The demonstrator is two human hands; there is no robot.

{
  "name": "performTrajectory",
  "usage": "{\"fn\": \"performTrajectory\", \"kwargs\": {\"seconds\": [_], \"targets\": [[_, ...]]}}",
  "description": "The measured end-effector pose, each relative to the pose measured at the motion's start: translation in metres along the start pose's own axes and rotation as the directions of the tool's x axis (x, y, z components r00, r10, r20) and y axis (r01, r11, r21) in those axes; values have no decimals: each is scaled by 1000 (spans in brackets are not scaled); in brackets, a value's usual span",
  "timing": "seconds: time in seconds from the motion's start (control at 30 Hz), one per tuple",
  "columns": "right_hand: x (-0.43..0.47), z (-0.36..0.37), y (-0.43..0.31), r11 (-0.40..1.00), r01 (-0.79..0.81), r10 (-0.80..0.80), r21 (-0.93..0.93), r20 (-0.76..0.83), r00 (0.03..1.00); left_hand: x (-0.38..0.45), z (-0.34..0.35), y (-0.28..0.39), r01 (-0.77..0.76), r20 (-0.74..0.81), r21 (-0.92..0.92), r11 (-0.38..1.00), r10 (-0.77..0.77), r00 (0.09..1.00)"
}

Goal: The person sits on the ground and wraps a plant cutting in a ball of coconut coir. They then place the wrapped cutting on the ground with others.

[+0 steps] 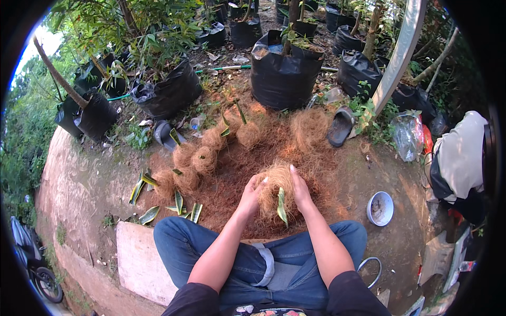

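Between my left hand [251, 196] and my right hand [301, 190] is a ball of coconut fibre [272, 177], cupped from both sides just beyond my crossed legs. A variegated snake plant leaf cutting [281, 207] sticks out of the ball on the side towards me. Several finished-looking fibre balls with leaf cuttings, such as this one [203, 160], sit in a curved cluster to the left. A loose heap of fibre [310, 128] lies beyond my right hand. Cut snake plant leaves [149, 214] rest on the ground near my left knee.
Reddish coco peat [225, 197] covers the ground before me. A small white bowl [380, 208] stands at my right. Two dark slide sandals [340, 125] lie farther out. Black planting bags [286, 77] line the back, near a slanted metal pole [399, 59]. Clear plastic [407, 136] lies at right.
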State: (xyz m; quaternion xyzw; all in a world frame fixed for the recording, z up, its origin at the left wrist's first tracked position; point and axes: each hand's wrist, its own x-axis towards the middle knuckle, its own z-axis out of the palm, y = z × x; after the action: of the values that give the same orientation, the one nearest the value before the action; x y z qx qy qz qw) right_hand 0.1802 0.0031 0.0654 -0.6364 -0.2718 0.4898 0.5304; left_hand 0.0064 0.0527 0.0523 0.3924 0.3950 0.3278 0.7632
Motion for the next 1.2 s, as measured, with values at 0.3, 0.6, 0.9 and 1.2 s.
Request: {"fn": "performTrajectory", "kwargs": {"seconds": [0.3,0.6,0.9,1.2], "targets": [[-20,-7,-30,674,351,-473,-650,-14,881,1,-22,8,160,195,-259,952,-111,974],[-28,-13,-40,804,469,-221,-367,547,808,-3,-21,6,312,137,-161,936,-292,947],[-4,-24,-12,988,60,-96,142,264,960,1,-17,17,-113,125,222,968,87,988],[8,-47,12,673,-398,23,624,521,853,-2,-6,20,-122,-60,-77,990,118,991]]}}
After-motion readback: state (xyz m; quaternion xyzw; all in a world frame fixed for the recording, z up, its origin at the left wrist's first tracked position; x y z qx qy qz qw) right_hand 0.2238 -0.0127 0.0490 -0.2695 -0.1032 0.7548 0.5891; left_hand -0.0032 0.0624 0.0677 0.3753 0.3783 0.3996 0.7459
